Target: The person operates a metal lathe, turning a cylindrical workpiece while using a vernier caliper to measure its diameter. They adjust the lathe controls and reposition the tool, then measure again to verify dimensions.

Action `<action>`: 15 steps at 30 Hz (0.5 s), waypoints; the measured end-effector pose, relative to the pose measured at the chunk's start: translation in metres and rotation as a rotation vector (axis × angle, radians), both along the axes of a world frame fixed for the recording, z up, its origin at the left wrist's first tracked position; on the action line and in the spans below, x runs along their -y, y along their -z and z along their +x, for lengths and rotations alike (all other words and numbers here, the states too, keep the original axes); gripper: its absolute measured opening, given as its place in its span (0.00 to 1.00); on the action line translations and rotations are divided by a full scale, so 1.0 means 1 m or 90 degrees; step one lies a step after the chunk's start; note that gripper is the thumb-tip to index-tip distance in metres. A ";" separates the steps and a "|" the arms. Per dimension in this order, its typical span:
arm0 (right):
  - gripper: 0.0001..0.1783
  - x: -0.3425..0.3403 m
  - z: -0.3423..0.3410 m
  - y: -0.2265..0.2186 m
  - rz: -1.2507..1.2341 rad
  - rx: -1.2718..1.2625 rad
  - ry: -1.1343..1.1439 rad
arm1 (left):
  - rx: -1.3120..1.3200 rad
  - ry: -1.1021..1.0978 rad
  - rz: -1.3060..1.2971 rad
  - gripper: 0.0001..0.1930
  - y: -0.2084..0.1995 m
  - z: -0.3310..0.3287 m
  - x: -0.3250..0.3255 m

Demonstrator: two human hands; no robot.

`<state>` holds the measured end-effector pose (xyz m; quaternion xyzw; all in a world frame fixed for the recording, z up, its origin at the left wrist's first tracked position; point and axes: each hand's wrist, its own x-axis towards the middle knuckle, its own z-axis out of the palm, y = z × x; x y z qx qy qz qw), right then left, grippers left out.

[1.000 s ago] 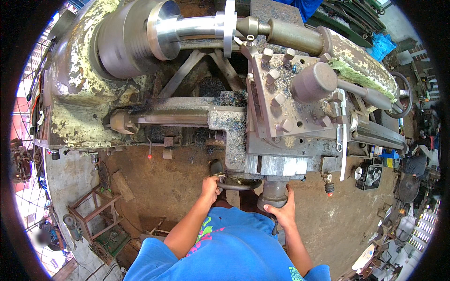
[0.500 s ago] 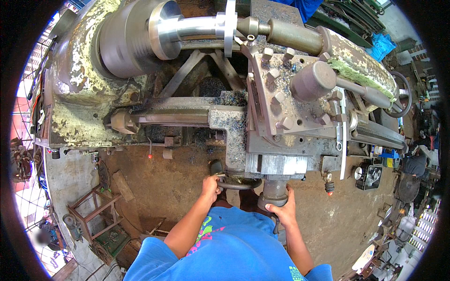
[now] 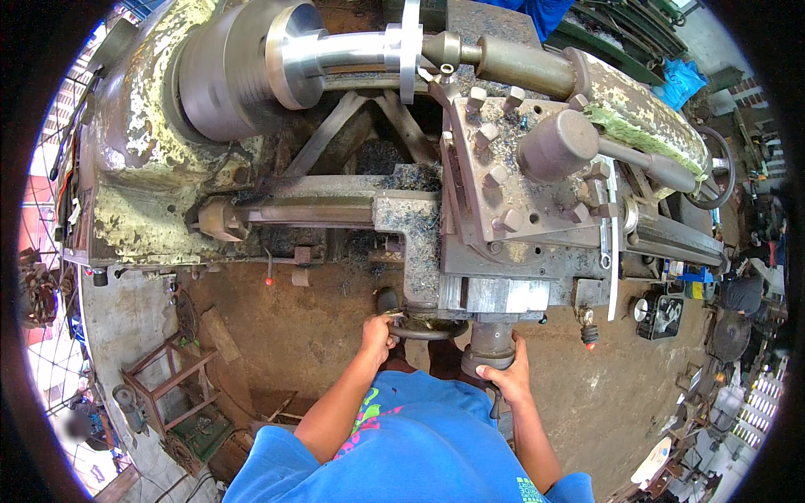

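Observation:
My left hand [image 3: 379, 337] is closed around the left side of the lathe's carriage handwheel [image 3: 429, 332]. Thumb and fingers of my right hand [image 3: 507, 370] wrap the cross-slide handle [image 3: 489, 348], a round grey dial with a crank below it. Beyond them stands the tool post [image 3: 537, 159] with several square-headed bolts. At the far side a shiny metal workpiece [image 3: 352, 49] with a wide flange runs from the blurred chuck [image 3: 222, 80] to the tailstock [image 3: 524, 65]. The cutting tool [image 3: 436, 80] lies close to the workpiece's disc; whether they touch I cannot tell.
Dark metal chips [image 3: 419, 180] cover the carriage and bed. A wrench [image 3: 605, 239] and a pale flat strip [image 3: 615, 260] lie at the tool post's right. A wooden frame [image 3: 180, 377] stands on the floor at left, a black fan-like box [image 3: 658, 316] at right.
Both hands stay on their handles with almost no movement. The view shifts very slightly, and the chuck remains blurred.

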<state>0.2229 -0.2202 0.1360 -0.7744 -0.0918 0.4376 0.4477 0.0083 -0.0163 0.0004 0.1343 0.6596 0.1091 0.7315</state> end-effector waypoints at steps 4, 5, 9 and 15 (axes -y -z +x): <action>0.65 0.000 0.000 0.002 0.033 -0.030 0.018 | 0.009 0.001 0.003 0.05 -0.002 0.001 0.000; 0.65 0.000 0.000 0.003 0.034 -0.027 0.015 | -0.001 0.001 0.002 0.06 -0.002 0.001 0.000; 0.65 0.002 0.001 0.005 0.027 -0.017 0.013 | 0.002 -0.004 0.011 0.07 -0.003 0.002 0.000; 0.65 0.002 0.002 0.004 0.064 -0.058 0.027 | 0.003 -0.015 0.008 0.08 -0.007 0.003 0.000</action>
